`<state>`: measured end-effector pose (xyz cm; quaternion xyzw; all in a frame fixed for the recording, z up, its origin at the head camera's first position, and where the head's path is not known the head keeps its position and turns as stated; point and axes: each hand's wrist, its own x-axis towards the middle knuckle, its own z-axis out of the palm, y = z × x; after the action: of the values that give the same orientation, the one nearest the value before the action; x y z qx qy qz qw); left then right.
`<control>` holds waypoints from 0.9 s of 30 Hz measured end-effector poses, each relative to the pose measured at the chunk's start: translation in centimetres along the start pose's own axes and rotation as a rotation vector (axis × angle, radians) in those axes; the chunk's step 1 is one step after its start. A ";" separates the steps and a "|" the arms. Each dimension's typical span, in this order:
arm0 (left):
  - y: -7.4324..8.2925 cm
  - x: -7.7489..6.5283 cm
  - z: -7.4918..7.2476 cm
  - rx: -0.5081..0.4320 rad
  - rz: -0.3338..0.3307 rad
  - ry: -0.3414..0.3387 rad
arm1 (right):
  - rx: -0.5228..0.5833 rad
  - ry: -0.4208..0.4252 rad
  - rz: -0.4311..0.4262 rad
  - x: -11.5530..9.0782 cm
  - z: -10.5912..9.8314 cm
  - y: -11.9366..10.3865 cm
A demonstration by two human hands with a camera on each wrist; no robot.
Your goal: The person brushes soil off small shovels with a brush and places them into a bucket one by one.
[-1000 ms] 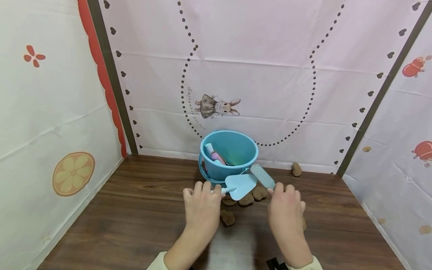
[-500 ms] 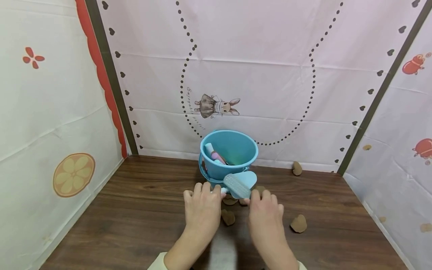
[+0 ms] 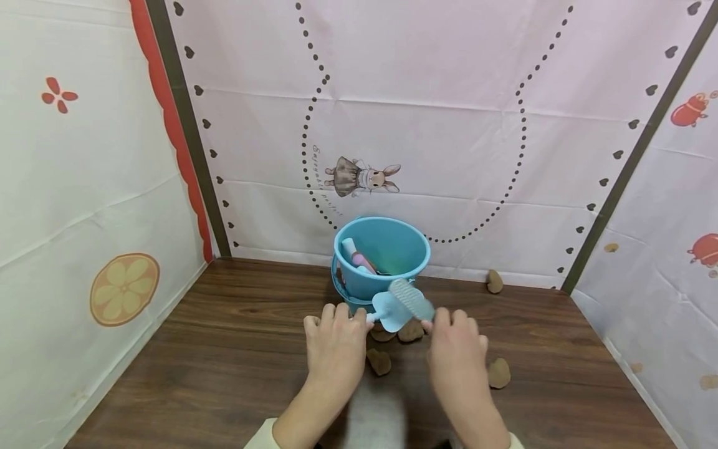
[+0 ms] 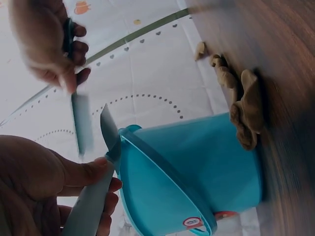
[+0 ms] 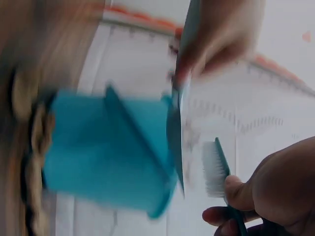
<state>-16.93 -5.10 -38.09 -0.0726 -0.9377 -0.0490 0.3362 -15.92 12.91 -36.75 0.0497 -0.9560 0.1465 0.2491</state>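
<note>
In the head view, my left hand (image 3: pixel 336 343) grips the handle of a light blue toy shovel (image 3: pixel 384 307), its blade pointing right. My right hand (image 3: pixel 457 349) holds a small brush (image 5: pixel 215 169) with pale bristles and a dark teal handle. The brush head overlaps the shovel blade in the head view, while both wrist views show a gap between them. Just behind the blade stands a light blue bucket (image 3: pixel 373 284). In the left wrist view, my thumb lies along the shovel's thick handle (image 4: pixel 91 206).
Inside the bucket are a white and a pink stick-like item (image 3: pixel 359 257). Several brown, stone-like lumps (image 3: pixel 378 362) lie around its foot, with another lump (image 3: pixel 498 373) right of my right hand and one (image 3: pixel 494 282) by the back wall. Printed cloth walls (image 3: pixel 269 218) enclose the wooden table (image 3: pixel 224 374).
My right hand swung the brush left across the shovel blade, then partway back right, uncovering more of the blade. The left hand and shovel have barely moved. The bucket stays put.
</note>
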 end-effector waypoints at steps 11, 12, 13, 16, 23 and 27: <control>0.2 -0.1 -0.2 0.000 0.021 0.027 | -0.025 0.017 0.089 0.5 0.4 1.4; 0.2 -0.1 -0.2 0.002 0.023 0.021 | -0.030 0.024 0.107 0.7 0.3 2.0; 0.2 -0.1 -0.2 0.001 0.023 0.016 | -0.030 0.032 0.121 0.8 0.3 2.4; 0.1 -0.1 -0.3 0.003 0.021 0.002 | -0.024 0.041 0.106 0.7 0.2 2.3; 0.0 0.0 -0.3 -0.010 0.022 0.012 | -0.003 -0.074 -0.090 -0.7 0.9 -1.7; 0.1 0.1 -0.3 -0.026 0.019 0.011 | -0.026 -0.054 -0.003 -0.1 0.8 -0.2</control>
<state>-16.79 -5.00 -37.79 -0.0856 -0.9343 -0.0587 0.3410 -16.17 12.44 -37.39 0.0519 -0.9642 0.1322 0.2239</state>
